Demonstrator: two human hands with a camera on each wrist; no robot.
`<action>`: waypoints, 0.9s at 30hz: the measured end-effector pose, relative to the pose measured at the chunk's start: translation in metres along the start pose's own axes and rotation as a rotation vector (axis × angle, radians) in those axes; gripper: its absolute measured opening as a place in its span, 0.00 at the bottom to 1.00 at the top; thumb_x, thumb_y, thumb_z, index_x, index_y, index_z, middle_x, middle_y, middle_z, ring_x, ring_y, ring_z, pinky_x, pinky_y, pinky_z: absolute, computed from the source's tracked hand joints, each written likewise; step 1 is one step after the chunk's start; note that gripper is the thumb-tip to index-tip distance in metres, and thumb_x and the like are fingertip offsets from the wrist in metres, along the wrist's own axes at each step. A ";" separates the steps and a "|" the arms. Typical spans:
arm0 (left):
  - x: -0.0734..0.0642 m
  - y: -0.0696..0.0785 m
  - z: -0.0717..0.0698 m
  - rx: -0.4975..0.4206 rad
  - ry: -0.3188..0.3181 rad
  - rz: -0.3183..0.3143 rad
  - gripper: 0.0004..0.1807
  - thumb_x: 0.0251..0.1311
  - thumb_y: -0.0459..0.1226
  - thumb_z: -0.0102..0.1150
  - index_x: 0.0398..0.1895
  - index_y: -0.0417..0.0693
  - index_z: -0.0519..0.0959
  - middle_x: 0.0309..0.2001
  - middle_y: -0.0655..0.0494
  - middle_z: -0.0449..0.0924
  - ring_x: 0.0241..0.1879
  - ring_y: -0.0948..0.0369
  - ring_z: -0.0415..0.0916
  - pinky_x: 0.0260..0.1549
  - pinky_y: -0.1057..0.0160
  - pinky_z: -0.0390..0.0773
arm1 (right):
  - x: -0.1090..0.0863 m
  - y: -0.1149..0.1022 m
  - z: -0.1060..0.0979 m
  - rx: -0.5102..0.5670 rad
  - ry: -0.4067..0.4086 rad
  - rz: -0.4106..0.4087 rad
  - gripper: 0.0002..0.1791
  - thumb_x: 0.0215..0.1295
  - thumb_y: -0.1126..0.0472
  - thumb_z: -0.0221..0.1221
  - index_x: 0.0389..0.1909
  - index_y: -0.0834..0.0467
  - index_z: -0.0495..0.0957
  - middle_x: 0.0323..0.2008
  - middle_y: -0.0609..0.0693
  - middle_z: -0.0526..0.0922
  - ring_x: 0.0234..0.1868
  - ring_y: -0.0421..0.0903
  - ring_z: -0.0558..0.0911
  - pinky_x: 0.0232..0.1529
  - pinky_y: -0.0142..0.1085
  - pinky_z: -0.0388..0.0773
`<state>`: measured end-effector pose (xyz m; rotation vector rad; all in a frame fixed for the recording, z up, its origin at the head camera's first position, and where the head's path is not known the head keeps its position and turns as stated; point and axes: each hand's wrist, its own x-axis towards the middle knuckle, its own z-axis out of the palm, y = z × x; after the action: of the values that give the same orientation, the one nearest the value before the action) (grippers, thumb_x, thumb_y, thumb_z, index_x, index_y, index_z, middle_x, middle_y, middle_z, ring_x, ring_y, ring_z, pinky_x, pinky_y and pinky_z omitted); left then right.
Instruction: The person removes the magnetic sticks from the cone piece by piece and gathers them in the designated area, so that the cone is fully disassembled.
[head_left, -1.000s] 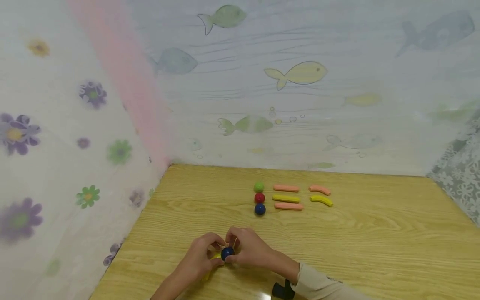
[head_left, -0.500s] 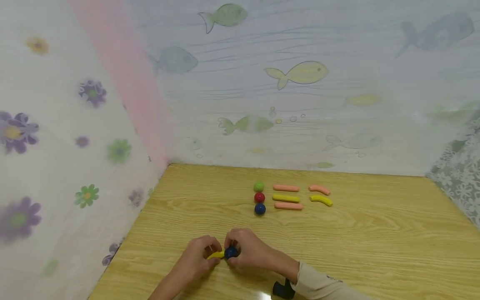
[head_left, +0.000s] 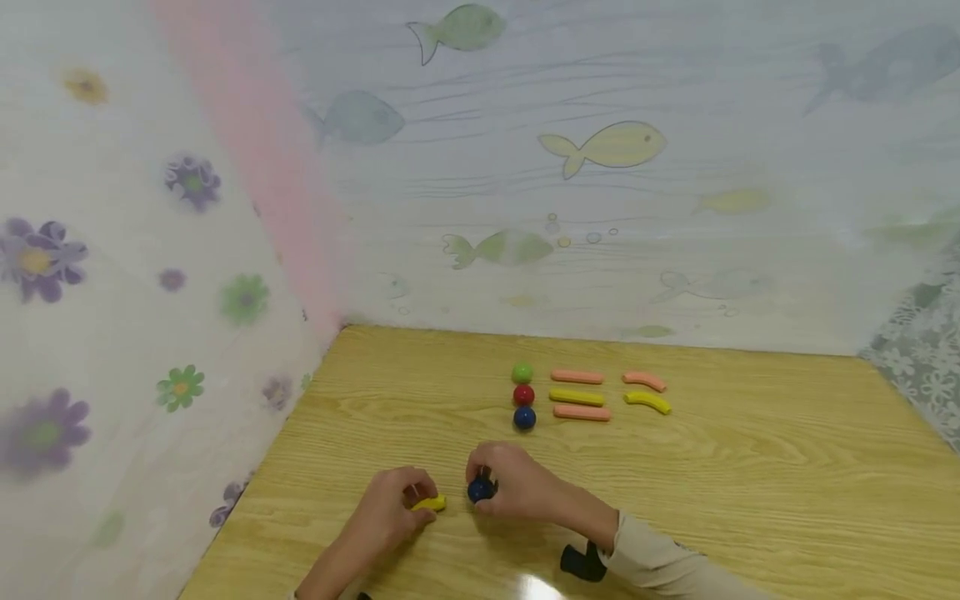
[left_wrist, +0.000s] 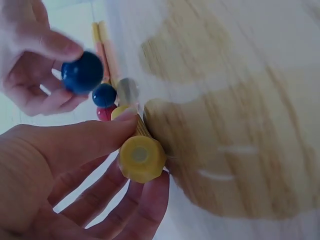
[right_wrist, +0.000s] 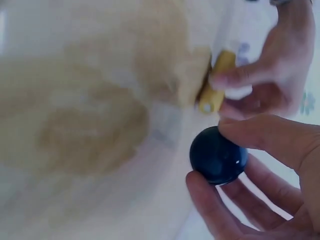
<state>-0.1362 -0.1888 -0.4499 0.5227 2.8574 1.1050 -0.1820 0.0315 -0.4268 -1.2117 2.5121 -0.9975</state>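
Note:
My left hand (head_left: 390, 505) pinches a short yellow rod (head_left: 432, 503) between thumb and fingers, low over the table. In the left wrist view the end of this yellow rod (left_wrist: 142, 159) faces the camera and shows a round grey disc. To its right, my right hand (head_left: 521, 483) holds a glossy dark blue ball (head_left: 478, 489) with thumb and fingertips. The right wrist view shows the blue ball (right_wrist: 217, 156) apart from the yellow rod (right_wrist: 218, 80), with a gap between them. Most of the rod is hidden by the left fingers in the head view.
Farther back on the wooden table (head_left: 750, 467) stand a green ball (head_left: 522, 373), a red ball (head_left: 523, 395) and another blue ball (head_left: 524, 417). Beside them lie straight rods (head_left: 577, 397) and curved rods (head_left: 647, 402) in pink and yellow. A black object (head_left: 583, 562) is by the right sleeve.
The blue ball was against the yellow rod's end. My right hand has carried it away to the right and slightly back, while the left hand keeps the rod nearly in place.

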 end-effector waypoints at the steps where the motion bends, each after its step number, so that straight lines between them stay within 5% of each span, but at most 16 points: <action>1: 0.000 -0.001 0.000 -0.011 0.000 0.003 0.11 0.43 0.28 0.72 0.28 0.50 0.80 0.29 0.62 0.78 0.29 0.64 0.73 0.29 0.66 0.74 | 0.001 0.002 -0.003 0.007 0.020 -0.012 0.12 0.48 0.69 0.70 0.32 0.57 0.78 0.33 0.44 0.77 0.35 0.38 0.75 0.34 0.27 0.73; 13: -0.001 -0.003 0.003 -0.058 -0.002 0.035 0.12 0.43 0.28 0.73 0.28 0.49 0.79 0.30 0.62 0.78 0.30 0.65 0.73 0.29 0.66 0.74 | 0.026 0.035 -0.030 -0.026 0.155 -0.080 0.13 0.49 0.69 0.70 0.36 0.63 0.79 0.33 0.52 0.77 0.34 0.47 0.78 0.29 0.27 0.75; 27: -0.003 -0.003 0.004 -0.069 0.020 0.047 0.13 0.42 0.28 0.73 0.28 0.49 0.80 0.30 0.62 0.78 0.30 0.63 0.74 0.29 0.67 0.75 | 0.083 0.068 -0.051 -0.094 0.122 0.012 0.14 0.51 0.69 0.66 0.41 0.67 0.80 0.37 0.55 0.77 0.38 0.51 0.77 0.40 0.40 0.75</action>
<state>-0.1339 -0.1895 -0.4550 0.5802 2.8254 1.2179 -0.3007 0.0244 -0.4209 -1.1931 2.6848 -0.9889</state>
